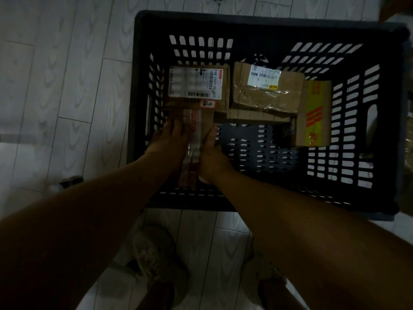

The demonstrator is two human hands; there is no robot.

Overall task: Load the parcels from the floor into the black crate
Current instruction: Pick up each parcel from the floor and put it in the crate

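The black crate point(143, 90) stands on the pale floor in front of me. Inside its left side, a long taped cardboard parcel point(194, 130) is held between my hands. My left hand point(168, 139) grips its left edge and my right hand point(211, 153) grips its right edge. Just beyond it lies a labelled brown parcel point(196, 86). A taped brown parcel point(268, 90) with a white label sits in the middle on a flatter box point(257, 118). A yellow-and-red taped parcel point(314, 115) lies to the right.
Bare perforated crate bottom point(257, 151) shows at the near middle and right. My two shoes point(154, 253) stand on the floor just below the crate. A small dark object point(71, 181) lies on the floor at the left.
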